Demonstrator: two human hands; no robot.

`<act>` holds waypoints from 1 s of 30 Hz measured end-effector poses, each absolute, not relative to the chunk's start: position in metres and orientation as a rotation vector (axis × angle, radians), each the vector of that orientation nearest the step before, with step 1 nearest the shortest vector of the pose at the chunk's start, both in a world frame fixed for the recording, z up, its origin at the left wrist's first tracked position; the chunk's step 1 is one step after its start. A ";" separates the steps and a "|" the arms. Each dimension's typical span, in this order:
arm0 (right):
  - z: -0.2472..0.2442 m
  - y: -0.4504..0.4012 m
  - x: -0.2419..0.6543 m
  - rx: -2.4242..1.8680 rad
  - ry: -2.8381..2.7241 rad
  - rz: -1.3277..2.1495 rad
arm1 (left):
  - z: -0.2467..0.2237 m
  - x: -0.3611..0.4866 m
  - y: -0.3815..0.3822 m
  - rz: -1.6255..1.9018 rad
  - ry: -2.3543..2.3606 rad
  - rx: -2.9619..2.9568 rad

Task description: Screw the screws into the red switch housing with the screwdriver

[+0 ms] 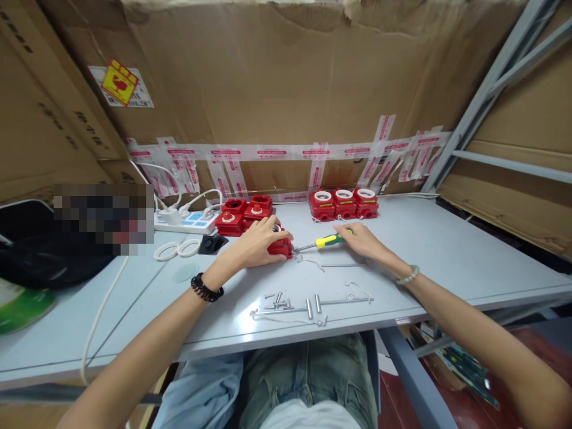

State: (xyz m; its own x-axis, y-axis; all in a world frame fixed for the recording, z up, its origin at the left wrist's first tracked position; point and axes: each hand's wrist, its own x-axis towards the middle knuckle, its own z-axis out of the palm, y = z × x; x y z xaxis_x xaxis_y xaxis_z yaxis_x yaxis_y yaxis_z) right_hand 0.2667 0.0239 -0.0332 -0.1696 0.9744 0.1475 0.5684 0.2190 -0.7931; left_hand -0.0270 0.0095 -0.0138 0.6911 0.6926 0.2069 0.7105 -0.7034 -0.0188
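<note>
My left hand [258, 244] grips a small red box-shaped housing [280, 246] from above and steadies it on the table. My right hand [358, 240] is closed round the yellow and green handle of a screwdriver [325, 241]. Its shaft points left, and the tip meets the right side of the housing, beside a bit of white cord. Just behind my left hand are several more red housings [229, 224], two showing red round buttons. Nearer to me lie several screws [279, 302], two short metal pins [317, 303] and thin metal rods [343, 265] with white cord.
Three red housings with white rings [344, 204] stand in a row at the back. On the left are a power strip [191, 221] with plugs, two white rings [166, 251], a black square part [211, 243] and a clear disc [186, 272]. Cardboard [286, 77] walls the back; a metal frame [487, 89] rises right.
</note>
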 end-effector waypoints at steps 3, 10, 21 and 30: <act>-0.034 0.027 0.266 -1.426 -1.805 0.800 | -0.013 -0.025 0.008 -0.242 -1.168 -2.814; -0.030 0.026 0.268 -1.426 -1.790 0.999 | -0.010 -0.019 0.005 -0.152 -1.135 -2.797; -0.025 0.023 0.266 -1.350 -1.678 1.234 | -0.009 -0.015 0.003 -0.149 -1.121 -2.785; -0.022 0.025 0.261 -1.300 -1.581 1.278 | -0.010 -0.015 0.004 -0.159 -1.089 -2.775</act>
